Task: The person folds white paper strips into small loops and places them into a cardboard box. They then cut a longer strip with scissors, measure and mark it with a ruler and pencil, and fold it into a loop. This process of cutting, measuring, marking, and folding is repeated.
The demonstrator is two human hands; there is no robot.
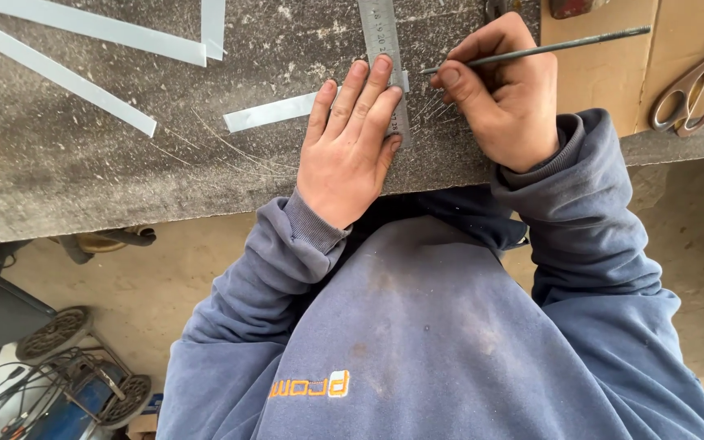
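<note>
Grey steel everywhere here: we've got a metal ruler (385, 61) lying across a pale metal strip (275, 112) on the rough, scratched worktop (83, 175). Our left hand (352, 138) lies flat on top, fingers (368, 94) stretched out together and pressing ruler and strip down near the worktop's front edge. Our right hand (503, 94) pinches a thin scriber rod (531, 50) between thumb and fingertips, pencil-style, with the point right at the ruler's edge where it crosses the strip. So by our reading we're at the marking step, a line being scratched across the strip along the ruler.

What comes next, we'd say, calls for a steady left hand so the ruler can't slide, and the point kept tight against the steel edge for a clean stroke.

Off to the upper left lie more cut strips (67, 77), well apart from the work. On the brown board (605, 73) at the right sit heavy shears (698, 77), untouched.
</note>
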